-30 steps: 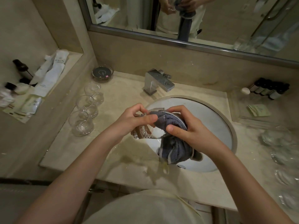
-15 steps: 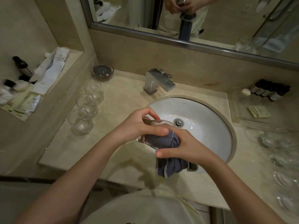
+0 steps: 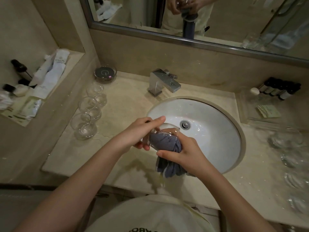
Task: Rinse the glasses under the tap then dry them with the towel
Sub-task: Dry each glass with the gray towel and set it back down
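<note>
Nearest the camera, two bare forearms reached out over the front edge of the marble table (image 3: pixel 127 104) and met above the near-left rim of the white sink (image 3: pixel 217 131). The left hand (image 3: pixel 142 133) grasped a clear glass (image 3: pixel 164 133) lying on its side, fingers curled over the top and thumb underneath, its open mouth turned toward the right. The right hand (image 3: pixel 187 154) was clenched around a grey-blue towel (image 3: pixel 168 154) — part of the cloth was stuffed into the glass, and the rest hung below the fist, over the sink's front rim. Left of the hands, three more glasses stood upright in a row on the table: the nearest glass (image 3: pixel 83 126), the middle glass (image 3: pixel 90 107) just behind it, and the far glass (image 3: pixel 97 92) behind that, each close to its neighbour. On the right side of the table lay a blurred cluster of clear glassware (image 3: pixel 289 158), too smeared to count. Beyond the sink stood a square chrome tap (image 3: pixel 163 83), with no water visible at its spout, and to its left a small round dish (image 3: pixel 105 73). A row of dark-capped bottles (image 3: pixel 280 88) lay at the far right corner, and toiletry packets (image 3: pixel 50 76) sat on the recessed shelf at the left. A mirror (image 3: pixel 217 19) ran along the back wall — in it the hands and hanging towel showed again.
</note>
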`<state>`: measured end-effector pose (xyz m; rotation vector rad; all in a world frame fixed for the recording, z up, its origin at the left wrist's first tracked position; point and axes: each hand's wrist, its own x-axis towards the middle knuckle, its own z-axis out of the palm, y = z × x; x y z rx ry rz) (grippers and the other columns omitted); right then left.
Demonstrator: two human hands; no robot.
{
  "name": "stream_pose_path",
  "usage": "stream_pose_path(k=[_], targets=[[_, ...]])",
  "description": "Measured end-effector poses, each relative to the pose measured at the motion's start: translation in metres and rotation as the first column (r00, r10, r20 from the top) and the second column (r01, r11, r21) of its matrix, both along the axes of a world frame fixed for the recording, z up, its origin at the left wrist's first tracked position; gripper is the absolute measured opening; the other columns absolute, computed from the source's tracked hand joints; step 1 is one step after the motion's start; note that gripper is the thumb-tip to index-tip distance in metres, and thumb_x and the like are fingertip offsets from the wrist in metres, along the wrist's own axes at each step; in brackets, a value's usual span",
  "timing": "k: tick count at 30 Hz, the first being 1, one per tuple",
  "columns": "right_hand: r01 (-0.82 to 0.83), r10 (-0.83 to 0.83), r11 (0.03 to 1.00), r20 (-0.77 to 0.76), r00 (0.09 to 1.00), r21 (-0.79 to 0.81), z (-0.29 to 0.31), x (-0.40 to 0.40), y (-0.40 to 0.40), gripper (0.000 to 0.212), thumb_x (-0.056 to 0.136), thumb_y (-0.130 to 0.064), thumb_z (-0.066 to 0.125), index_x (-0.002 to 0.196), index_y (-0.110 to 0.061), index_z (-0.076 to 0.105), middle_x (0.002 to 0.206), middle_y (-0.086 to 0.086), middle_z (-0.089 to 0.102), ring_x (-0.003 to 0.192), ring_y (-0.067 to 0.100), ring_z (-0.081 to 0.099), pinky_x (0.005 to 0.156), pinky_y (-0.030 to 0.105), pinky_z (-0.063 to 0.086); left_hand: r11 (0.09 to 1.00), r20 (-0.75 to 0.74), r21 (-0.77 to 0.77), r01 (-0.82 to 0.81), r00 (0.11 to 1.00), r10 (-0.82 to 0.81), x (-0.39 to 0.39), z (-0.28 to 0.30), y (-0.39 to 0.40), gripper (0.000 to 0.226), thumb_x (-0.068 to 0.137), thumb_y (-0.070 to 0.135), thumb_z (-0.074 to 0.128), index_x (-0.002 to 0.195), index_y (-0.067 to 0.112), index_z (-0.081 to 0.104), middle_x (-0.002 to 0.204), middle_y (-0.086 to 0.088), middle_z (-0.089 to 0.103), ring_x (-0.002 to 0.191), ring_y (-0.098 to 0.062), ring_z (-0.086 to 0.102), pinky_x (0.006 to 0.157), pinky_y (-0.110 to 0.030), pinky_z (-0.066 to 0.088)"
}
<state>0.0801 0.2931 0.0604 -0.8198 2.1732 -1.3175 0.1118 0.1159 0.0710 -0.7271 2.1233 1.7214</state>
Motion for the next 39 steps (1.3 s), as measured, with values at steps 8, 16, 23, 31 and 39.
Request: stream_pose_path(k=[8, 16, 23, 31, 39], targets=[[-0.067, 0.056, 0.995, 0.143, 0.988, 0.071, 0.001, -0.006, 0.004, 0.042, 0.079, -0.062, 0.046, 0.11, -0.035, 0.055, 0.11, -0.01, 0.063, 0.104, 0.01, 0.06, 0.095, 0.04, 0.047, 0.952, 0.067, 0.246, -0.181, 0.983, 0.17, 0.001, -0.018, 0.009, 0.038, 0.086, 0.055, 0.059, 0.073, 0.019, 0.055, 0.045, 0.007, 0.041, 0.034, -0.009, 0.03, 0.037, -0.014, 0.019], [0.031, -0.02, 0.998, 0.217, 0.976, -0.047, -0.002, -0.007, 0.013, 0.021, 0.093, -0.036, 0.055, 0.108, -0.021, 0.053, 0.106, 0.0, 0.061, 0.096, 0.014, 0.064, 0.09, 0.04, 0.052, 0.906, 0.138, 0.314, -0.283, 0.958, 0.252, 0.001, -0.023, 0.01, 0.037, 0.084, 0.056, 0.061, 0.068, 0.024, 0.056, 0.05, 0.006, 0.042, 0.037, -0.009, 0.028, 0.037, -0.012, 0.018], [-0.027, 0.031, 0.998, 0.075, 0.997, -0.056, 0.001, -0.006, 0.023, 0.022, 0.091, -0.035, 0.053, 0.109, -0.042, 0.063, 0.114, -0.009, 0.061, 0.107, -0.003, 0.056, 0.091, 0.009, 0.039, 0.878, 0.151, 0.342, -0.336, 0.941, 0.301, -0.004, -0.02, 0.011, 0.033, 0.082, 0.053, 0.064, 0.072, 0.023, 0.055, 0.066, 0.003, 0.04, 0.05, -0.01, 0.023, 0.039, -0.01, 0.012], [-0.002, 0.004, 1.0, 0.103, 0.995, -0.023, -0.004, -0.001, 0.015, 0.059, 0.074, -0.036, 0.074, 0.124, -0.052, 0.047, 0.118, -0.019, 0.064, 0.108, -0.004, 0.06, 0.089, 0.013, 0.045, 0.885, 0.037, 0.335, -0.324, 0.943, 0.331, -0.009, -0.012, 0.023, 0.032, 0.088, 0.047, 0.061, 0.078, 0.018, 0.053, 0.057, 0.004, 0.04, 0.041, -0.01, 0.026, 0.035, -0.013, 0.016], [0.089, -0.066, 0.992, 0.239, 0.969, -0.086, -0.002, -0.015, 0.012, 0.054, 0.074, -0.011, 0.082, 0.122, -0.028, 0.065, 0.106, -0.004, 0.073, 0.101, 0.011, 0.069, 0.095, 0.029, 0.052, 0.971, -0.472, -0.006, -0.239, 0.857, 0.208, -0.005, -0.023, 0.031, 0.033, 0.076, 0.056, 0.061, 0.077, 0.023, 0.054, 0.069, 0.017, 0.062, 0.065, 0.0, 0.055, 0.06, -0.02, 0.041]])
